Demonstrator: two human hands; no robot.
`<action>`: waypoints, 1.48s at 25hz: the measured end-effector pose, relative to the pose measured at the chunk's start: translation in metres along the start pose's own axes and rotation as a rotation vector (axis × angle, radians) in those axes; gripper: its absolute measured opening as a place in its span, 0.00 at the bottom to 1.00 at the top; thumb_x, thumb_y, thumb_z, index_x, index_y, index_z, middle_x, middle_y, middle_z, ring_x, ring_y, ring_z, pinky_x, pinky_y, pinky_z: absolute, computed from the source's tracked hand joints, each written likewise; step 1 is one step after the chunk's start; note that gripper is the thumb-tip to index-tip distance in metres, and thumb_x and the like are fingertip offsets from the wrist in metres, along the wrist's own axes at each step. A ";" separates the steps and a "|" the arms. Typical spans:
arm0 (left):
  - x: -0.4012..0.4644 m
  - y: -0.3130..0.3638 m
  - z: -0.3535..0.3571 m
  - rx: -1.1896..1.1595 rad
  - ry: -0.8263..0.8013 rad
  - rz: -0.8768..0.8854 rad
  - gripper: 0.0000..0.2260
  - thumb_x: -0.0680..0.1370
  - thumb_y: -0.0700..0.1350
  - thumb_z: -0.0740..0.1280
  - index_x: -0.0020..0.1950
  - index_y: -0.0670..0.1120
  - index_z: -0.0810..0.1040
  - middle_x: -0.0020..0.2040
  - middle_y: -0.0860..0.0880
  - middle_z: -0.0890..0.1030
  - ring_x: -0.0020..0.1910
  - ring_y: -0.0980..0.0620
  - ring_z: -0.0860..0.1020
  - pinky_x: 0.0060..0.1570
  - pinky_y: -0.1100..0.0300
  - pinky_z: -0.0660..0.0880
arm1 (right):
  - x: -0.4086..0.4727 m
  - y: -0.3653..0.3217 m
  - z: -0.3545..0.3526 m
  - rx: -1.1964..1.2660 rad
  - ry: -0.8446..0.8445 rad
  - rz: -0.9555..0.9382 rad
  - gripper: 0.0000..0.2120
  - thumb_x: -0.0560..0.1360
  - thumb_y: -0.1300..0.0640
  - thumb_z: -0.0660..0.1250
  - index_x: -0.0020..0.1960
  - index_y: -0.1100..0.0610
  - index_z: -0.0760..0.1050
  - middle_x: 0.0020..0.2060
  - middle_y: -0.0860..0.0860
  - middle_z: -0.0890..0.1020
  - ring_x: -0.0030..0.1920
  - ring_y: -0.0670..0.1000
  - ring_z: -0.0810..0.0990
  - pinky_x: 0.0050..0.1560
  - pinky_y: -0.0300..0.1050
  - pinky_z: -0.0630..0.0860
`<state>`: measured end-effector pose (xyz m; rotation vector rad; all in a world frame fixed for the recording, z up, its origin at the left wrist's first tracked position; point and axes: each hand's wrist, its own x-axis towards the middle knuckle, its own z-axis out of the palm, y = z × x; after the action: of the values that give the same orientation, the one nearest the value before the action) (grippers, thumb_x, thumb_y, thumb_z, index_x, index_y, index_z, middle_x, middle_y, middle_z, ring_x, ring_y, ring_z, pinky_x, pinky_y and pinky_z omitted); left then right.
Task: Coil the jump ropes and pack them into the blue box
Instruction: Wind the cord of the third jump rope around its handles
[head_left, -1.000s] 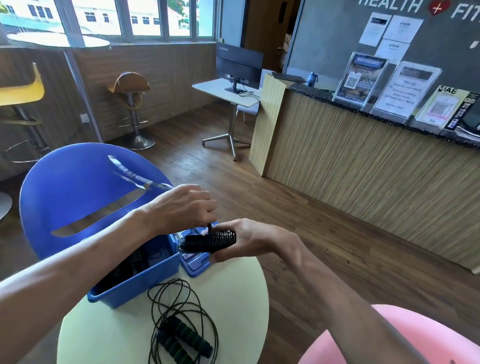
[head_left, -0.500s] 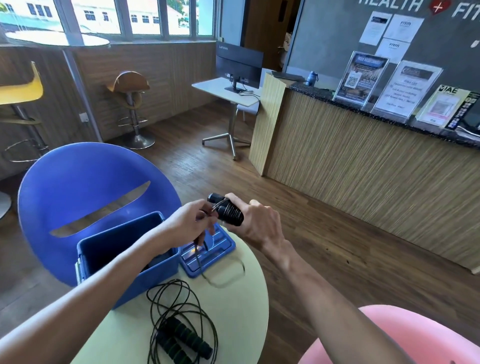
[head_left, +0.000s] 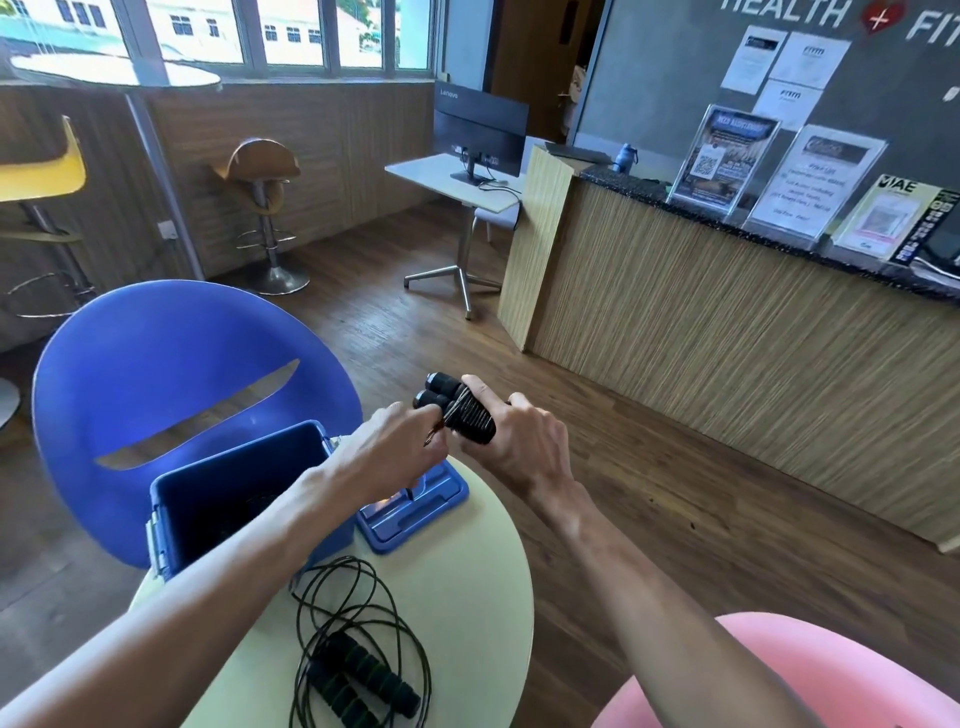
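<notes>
A person's right hand (head_left: 519, 441) grips a pair of black jump-rope handles (head_left: 457, 410), held side by side with thin cord wound round them, above the far edge of a round pale worktop (head_left: 467, 597). The left hand (head_left: 389, 457) meets the bundle from the side, its fingertips pinching the cord at the handles. Below the hands, an open blue box (head_left: 234, 499) stands at the worktop's far left edge; its inside is dark, and its contents cannot be made out. The box's blue lid (head_left: 415, 509) lies flat just beside it, to the right, partly under the left hand. Nearer the camera, a second jump rope (head_left: 358, 670) with black-and-green foam handles lies in a loose coil on the worktop, its loops reaching close to the box. A blue chair (head_left: 156, 374) stands behind the worktop and a pink chair (head_left: 805, 675) shows at the lower right. A wood-fronted reception counter (head_left: 727, 364) runs along the right.
</notes>
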<state>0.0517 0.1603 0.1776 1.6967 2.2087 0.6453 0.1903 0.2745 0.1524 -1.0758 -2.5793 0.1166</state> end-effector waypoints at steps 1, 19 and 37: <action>0.000 0.000 0.002 -0.259 -0.059 -0.068 0.07 0.80 0.45 0.58 0.47 0.44 0.71 0.30 0.45 0.81 0.20 0.48 0.75 0.22 0.59 0.71 | 0.001 0.001 -0.002 0.001 0.005 -0.005 0.32 0.74 0.32 0.62 0.76 0.34 0.60 0.45 0.54 0.78 0.47 0.61 0.83 0.43 0.50 0.76; -0.007 -0.004 0.024 -1.318 -0.213 -0.315 0.14 0.83 0.53 0.55 0.52 0.45 0.75 0.28 0.54 0.60 0.25 0.58 0.56 0.22 0.67 0.54 | 0.004 0.001 -0.002 0.075 -0.011 0.062 0.35 0.66 0.23 0.63 0.66 0.42 0.69 0.46 0.54 0.84 0.48 0.60 0.84 0.41 0.49 0.75; -0.006 -0.074 0.020 -0.058 0.305 0.402 0.19 0.79 0.65 0.53 0.56 0.58 0.78 0.46 0.54 0.83 0.45 0.55 0.74 0.51 0.56 0.68 | 0.004 -0.016 -0.036 0.522 -0.333 -0.054 0.22 0.65 0.37 0.77 0.57 0.38 0.78 0.43 0.39 0.84 0.46 0.44 0.82 0.51 0.48 0.78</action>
<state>0.0005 0.1421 0.1228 2.1546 2.0140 1.1198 0.1898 0.2638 0.1908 -0.8385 -2.6190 0.9682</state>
